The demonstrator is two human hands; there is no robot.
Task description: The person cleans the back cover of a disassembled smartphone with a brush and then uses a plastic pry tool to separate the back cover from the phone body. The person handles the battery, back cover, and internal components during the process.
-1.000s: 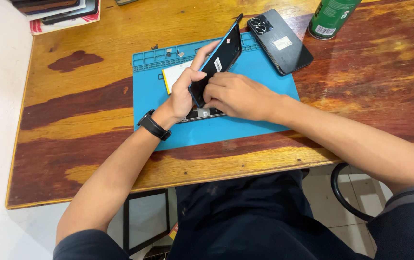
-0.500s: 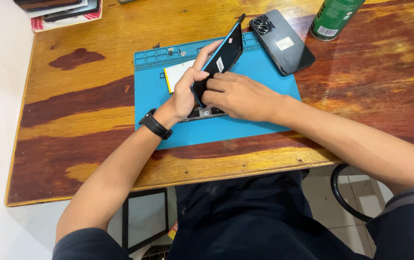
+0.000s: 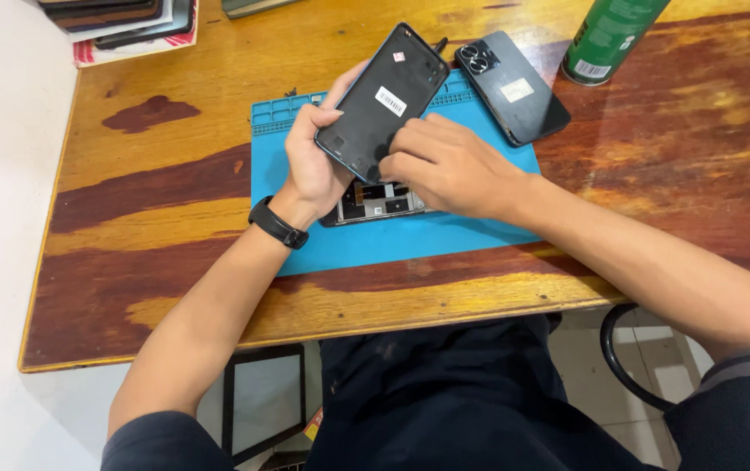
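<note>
Head view: blue work mat [image 3: 479, 240] on wooden table [image 3: 174, 253] serves as landmark. Left hand [image 3: 315, 166], black wristband [image 3: 278, 223], closed around lower edge of black back cover [image 3: 383, 103], held tilted above mat's upper middle. Right hand [image 3: 449, 167] fingertips pinch cover's lower corner. Opened phone body [image 3: 376, 202] lies on mat, under hands. Second dark phone [image 3: 513, 85] at mat's upper right corner, half on it. Green can [image 3: 612, 37] well right of mat. Stacked items [image 3: 122, 22] beyond mat's upper left.
</note>
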